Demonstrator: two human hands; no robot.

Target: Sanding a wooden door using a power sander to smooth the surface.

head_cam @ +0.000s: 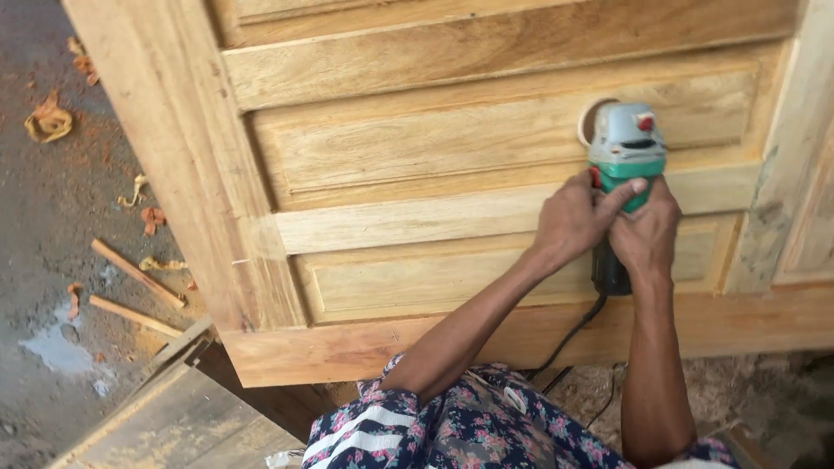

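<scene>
A green and grey power sander [625, 149] rests on a raised panel of a pale wooden door [417, 165] that lies flat in front of me. My left hand [578, 217] and my right hand [647, 230] both grip the sander's green body from below, thumbs and fingers wrapped around it. Its round sanding disc [591, 117] shows just beyond the tool's head, pressed on the wood. A black cable [573, 334] runs from the tool's black rear down over the door's bottom rail toward my lap.
The door's thick frame stile [182, 165] runs along the left. On the grey concrete floor [52, 217] lie wood shavings [48, 122], two small wooden sticks [139, 295] and a damp patch. A weathered plank [174, 417] sits at the lower left.
</scene>
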